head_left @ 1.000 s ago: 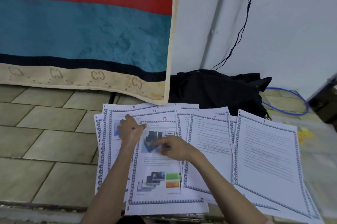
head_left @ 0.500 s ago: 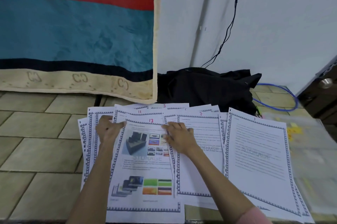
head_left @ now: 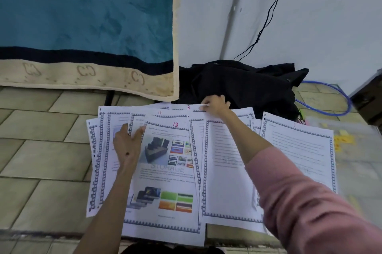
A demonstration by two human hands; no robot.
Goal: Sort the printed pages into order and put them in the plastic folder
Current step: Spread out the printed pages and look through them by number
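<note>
The printed pages [head_left: 227, 171] lay fanned on the tiled floor [head_left: 41, 160], numbers exposed for sorting. Left of page 13 [head_left: 165, 171], the left hand [head_left: 128, 144] pressed flat, steadying sheets. Beyond it, the right hand [head_left: 216, 105] pinched page 3's [head_left: 192, 108] top edge, apparently to extract it.
</note>
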